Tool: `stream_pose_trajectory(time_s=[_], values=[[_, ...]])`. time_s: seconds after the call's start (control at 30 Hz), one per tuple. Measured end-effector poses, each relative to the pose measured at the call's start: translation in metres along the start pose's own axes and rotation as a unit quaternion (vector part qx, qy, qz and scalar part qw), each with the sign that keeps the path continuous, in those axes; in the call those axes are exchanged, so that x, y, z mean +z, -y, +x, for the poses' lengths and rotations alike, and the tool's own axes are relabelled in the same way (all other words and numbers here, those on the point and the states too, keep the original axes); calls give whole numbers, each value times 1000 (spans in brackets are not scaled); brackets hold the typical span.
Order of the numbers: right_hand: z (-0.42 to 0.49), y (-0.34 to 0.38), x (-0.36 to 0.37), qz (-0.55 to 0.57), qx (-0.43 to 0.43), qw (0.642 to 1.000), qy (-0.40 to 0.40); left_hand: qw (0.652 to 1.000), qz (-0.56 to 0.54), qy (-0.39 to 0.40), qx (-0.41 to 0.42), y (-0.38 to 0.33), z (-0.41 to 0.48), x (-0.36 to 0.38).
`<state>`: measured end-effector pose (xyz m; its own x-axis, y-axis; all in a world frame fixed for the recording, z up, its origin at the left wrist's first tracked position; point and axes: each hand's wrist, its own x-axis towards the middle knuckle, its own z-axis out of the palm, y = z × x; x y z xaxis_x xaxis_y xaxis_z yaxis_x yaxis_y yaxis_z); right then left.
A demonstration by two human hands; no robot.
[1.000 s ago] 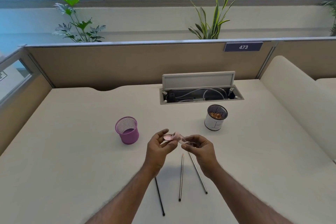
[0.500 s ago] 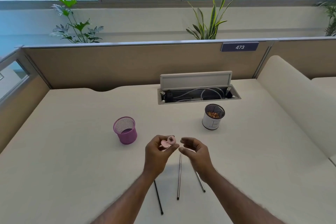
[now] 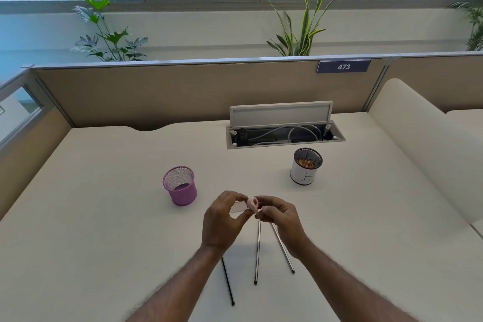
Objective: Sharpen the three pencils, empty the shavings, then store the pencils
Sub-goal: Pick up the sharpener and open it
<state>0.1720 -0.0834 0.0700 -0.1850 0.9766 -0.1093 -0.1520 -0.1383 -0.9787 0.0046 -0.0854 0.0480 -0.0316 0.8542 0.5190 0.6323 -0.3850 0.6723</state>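
Note:
A small pink sharpener (image 3: 251, 204) is held above the desk between both hands. My left hand (image 3: 222, 219) grips its pale container part with thumb and fingers. My right hand (image 3: 281, 217) pinches the pink round end from the right. Three pencils lie on the desk under my hands: a black one (image 3: 228, 282) on the left, a silver one (image 3: 257, 253) in the middle and another silver one (image 3: 283, 251) on the right. A pink mesh cup (image 3: 180, 185) stands empty to the left. A white cup (image 3: 306, 169) with shavings inside stands at the right.
An open cable hatch (image 3: 285, 134) with wires sits at the back of the desk (image 3: 104, 217). A beige partition with a "473" tag (image 3: 343, 66) closes off the far edge. A padded beige divider (image 3: 423, 154) runs along the right side.
The right hand let go of the sharpener's clear part, then came back to pinch the pink end. The left hand has kept hold of the sharpener throughout.

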Motion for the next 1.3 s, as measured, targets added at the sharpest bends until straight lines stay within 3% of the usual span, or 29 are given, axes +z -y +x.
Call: stream_pose_trajectory(time_s=[0.27,0.4,0.53,0.7,0.83,0.9,0.93,1.03,1.13,1.3], values=[[0,-10,-9,1,0,1000,29,994,-65,74,-47,9,1,0],[3,-16,-9,16,14,1000,-13,982,-135,88,-101,12,0,3],[5,-18,-12,36,43,998,-35,920,-300,83,-238,16,-3,7],[5,-18,-12,55,62,996,-15,851,-418,54,-313,10,-8,9],[7,-20,-19,27,71,997,-4,831,-434,52,-344,10,-10,13],[6,-27,-30,-70,63,995,-37,825,-433,45,-360,15,-11,13],[6,-32,-38,-173,53,981,-69,820,-436,38,-369,17,-11,13],[0,-47,-65,-478,78,871,-86,810,-445,22,-381,18,-10,10],[-9,-63,-78,-557,144,817,-52,808,-449,9,-381,18,-11,8],[-12,-74,-73,-569,161,804,-59,809,-452,3,-376,21,-12,8]])
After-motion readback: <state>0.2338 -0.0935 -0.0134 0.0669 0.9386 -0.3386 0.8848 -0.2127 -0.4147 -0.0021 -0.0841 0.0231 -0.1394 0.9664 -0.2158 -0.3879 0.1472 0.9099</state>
